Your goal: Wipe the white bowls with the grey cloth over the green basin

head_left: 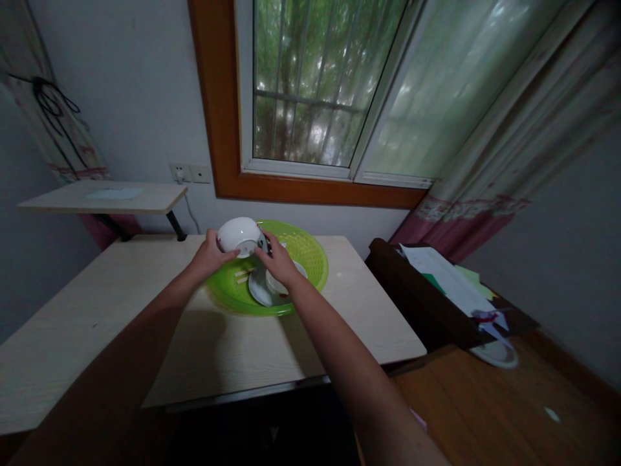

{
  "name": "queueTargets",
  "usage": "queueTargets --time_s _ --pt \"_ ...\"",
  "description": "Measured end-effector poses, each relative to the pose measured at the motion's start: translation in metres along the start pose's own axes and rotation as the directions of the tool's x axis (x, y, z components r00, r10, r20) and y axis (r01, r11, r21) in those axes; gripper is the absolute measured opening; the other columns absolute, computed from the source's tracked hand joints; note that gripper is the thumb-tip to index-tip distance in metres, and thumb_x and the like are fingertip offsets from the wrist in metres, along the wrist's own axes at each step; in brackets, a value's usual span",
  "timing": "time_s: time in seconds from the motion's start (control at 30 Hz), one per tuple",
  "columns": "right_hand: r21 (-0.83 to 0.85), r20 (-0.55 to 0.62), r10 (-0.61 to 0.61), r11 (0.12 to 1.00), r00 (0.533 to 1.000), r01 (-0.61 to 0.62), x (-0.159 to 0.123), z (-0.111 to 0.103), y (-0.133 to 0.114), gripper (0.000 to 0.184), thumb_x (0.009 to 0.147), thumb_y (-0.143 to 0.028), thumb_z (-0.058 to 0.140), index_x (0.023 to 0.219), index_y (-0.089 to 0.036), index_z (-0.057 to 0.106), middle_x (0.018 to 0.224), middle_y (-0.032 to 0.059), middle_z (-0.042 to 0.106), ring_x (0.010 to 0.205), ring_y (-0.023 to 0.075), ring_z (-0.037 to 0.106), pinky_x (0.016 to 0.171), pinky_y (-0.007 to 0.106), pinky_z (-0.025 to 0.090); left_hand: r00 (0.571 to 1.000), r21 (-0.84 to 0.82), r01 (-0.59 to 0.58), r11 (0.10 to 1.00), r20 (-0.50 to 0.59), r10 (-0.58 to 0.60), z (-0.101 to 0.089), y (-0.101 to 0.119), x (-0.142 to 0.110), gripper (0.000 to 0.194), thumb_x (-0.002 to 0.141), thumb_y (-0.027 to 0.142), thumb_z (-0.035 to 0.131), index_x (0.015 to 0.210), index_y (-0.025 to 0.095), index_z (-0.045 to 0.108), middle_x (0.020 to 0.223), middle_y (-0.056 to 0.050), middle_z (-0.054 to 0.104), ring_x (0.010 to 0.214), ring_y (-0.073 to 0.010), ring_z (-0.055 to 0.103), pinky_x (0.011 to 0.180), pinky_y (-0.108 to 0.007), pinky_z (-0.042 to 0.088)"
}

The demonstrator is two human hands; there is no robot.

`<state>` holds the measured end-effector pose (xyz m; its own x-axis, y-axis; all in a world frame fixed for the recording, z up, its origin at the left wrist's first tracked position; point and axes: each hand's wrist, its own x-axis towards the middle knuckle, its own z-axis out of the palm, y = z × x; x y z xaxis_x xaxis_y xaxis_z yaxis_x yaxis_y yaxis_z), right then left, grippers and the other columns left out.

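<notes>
A white bowl (239,232) is tilted above a green plastic basket (317,259), its base turned towards me. My left hand (212,251) grips the bowl's left side, with the thumb near its base. On the other side, my right hand (277,257) is closed on the same bowl. Inside the basket, a white plate (259,291) lies under my right wrist. A second white bowl (274,283) rests on or over that plate, partly hidden by my forearm. Light-coloured chopsticks (242,278) lie in the basket left of the plate.
The basket stands on a pale wooden table (378,317) before a window (310,84). A raised shelf (107,197) stands at the back left, below wall sockets (189,173). Right of the table is a dark brown piece of furniture (412,285) with papers (446,278) on it.
</notes>
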<state>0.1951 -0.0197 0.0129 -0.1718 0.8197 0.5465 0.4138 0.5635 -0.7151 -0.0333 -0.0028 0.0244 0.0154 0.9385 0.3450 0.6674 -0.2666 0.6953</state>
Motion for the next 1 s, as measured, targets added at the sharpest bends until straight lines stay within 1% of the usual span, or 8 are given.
queueTargets --time_s 0.1,0.17,0.23,0.37,0.53,0.7,0.83,1.0 --pt "0.029 0.04 -0.011 1.0 0.999 0.01 0.001 0.003 0.004 0.085 0.081 -0.034 0.078 0.155 -0.02 0.038 0.155 0.0139 0.047 0.143 0.0267 0.046 0.122 0.044 0.034 0.997 -0.006 -0.064 0.998 0.041 0.064 0.001 -0.003 0.0 0.065 0.066 0.06 0.075 0.105 0.023 0.039 0.1 -0.006 0.061 0.089 -0.0248 0.064 0.074 -0.035 0.052" --pt "0.028 0.039 0.008 1.0 0.999 -0.009 0.001 0.004 0.006 0.093 0.077 -0.032 0.082 0.156 -0.019 0.035 0.156 0.0157 0.045 0.145 0.0283 0.043 0.123 0.045 0.031 0.992 -0.012 -0.104 0.995 0.076 0.104 0.002 -0.006 0.001 0.067 0.064 0.061 0.076 0.105 0.022 0.039 0.101 -0.006 0.061 0.09 -0.0247 0.064 0.074 -0.035 0.052" --pt "0.018 0.028 0.037 0.999 0.999 -0.037 0.002 0.004 0.008 0.096 0.074 -0.031 0.085 0.155 -0.019 0.035 0.153 0.0159 0.046 0.143 0.0292 0.044 0.122 0.047 0.032 0.985 -0.021 -0.129 0.991 0.114 0.131 0.004 -0.008 0.001 0.069 0.063 0.061 0.077 0.106 0.022 0.039 0.102 -0.007 0.061 0.091 -0.0247 0.064 0.074 -0.035 0.053" --pt "-0.036 0.003 0.049 0.998 0.999 -0.049 0.003 0.003 0.009 0.097 0.068 -0.028 0.088 0.152 -0.021 0.039 0.144 0.0141 0.052 0.135 0.0294 0.05 0.118 0.047 0.037 0.97 -0.071 -0.166 0.983 0.167 0.176 0.007 -0.009 0.002 0.069 0.065 0.059 0.077 0.11 0.021 0.04 0.108 -0.009 0.061 0.094 -0.0246 0.065 0.076 -0.036 0.055" --pt "-0.155 -0.032 -0.034 0.988 0.999 0.028 0.004 0.003 0.007 0.09 0.07 -0.023 0.085 0.149 -0.019 0.043 0.14 0.0143 0.053 0.13 0.0293 0.051 0.116 0.047 0.039 0.962 -0.131 -0.225 0.965 0.129 0.242 0.011 -0.009 0.002 0.075 0.064 0.053 0.079 0.12 0.019 0.042 0.121 -0.014 0.06 0.107 -0.0278 0.065 0.088 -0.041 0.055" --pt "-0.269 0.018 -0.111 0.957 0.994 0.112 0.004 0.005 0.004 0.084 0.074 -0.013 0.078 0.15 -0.02 0.043 0.141 0.0145 0.053 0.13 0.0294 0.048 0.116 0.047 0.039 0.948 -0.069 -0.277 0.959 0.142 0.284 0.01 -0.004 0.001 0.076 0.063 0.05 0.08 0.124 0.02 0.046 0.124 -0.014 0.061 0.112 -0.0299 0.063 0.094 -0.043 0.053" --pt "-0.254 0.03 -0.12 0.959 0.992 0.124 0.003 0.005 0.002 0.087 0.075 -0.01 0.075 0.153 -0.02 0.04 0.144 0.0149 0.052 0.134 0.029 0.048 0.119 0.047 0.036 0.93 0.021 -0.328 0.944 0.182 0.319 0.007 0.0 -0.001 0.073 0.066 0.052 0.077 0.125 0.019 0.048 0.124 -0.014 0.062 0.114 -0.0316 0.063 0.096 -0.044 0.051" --pt "-0.165 0.017 -0.052 0.985 0.999 0.054 0.001 0.007 0.001 0.096 0.075 -0.012 0.074 0.159 -0.019 0.028 0.153 0.0171 0.047 0.142 0.0292 0.046 0.122 0.047 0.033 0.947 0.11 -0.265 0.958 0.215 0.238 0.006 -0.001 -0.002 0.073 0.068 0.056 0.075 0.125 0.02 0.046 0.121 -0.014 0.064 0.108 -0.0327 0.065 0.086 -0.041 0.052"
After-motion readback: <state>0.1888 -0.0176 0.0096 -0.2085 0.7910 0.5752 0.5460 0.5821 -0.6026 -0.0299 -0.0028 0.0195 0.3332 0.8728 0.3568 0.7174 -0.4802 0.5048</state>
